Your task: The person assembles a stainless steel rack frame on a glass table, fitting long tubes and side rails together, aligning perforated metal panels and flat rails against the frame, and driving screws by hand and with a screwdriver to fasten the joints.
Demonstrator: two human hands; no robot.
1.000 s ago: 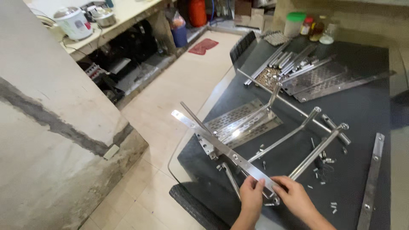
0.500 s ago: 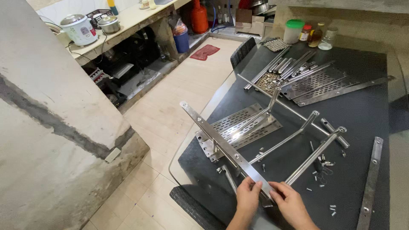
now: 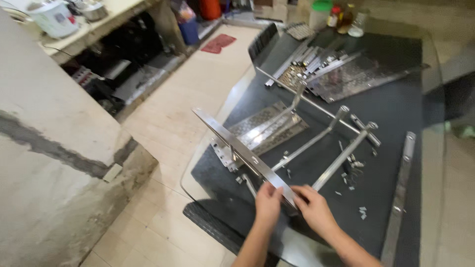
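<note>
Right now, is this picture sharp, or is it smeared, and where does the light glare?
Head view: soft motion blur throughout, worst at the right edge and on the metal strips at the far end. Daylight glints pale on the flat metal bar that the left hand and right hand grip. The dark table mat stays dull, with faint shadows under the tubes.

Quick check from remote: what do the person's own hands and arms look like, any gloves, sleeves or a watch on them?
Both are bare. The left hand and right hand wear no gloves, and no rings show, though the picture is somewhat blurred. The left forearm and right forearm are uncovered down to the frame edge: no sleeve, watch, wristband or marking is visible on them.
</note>
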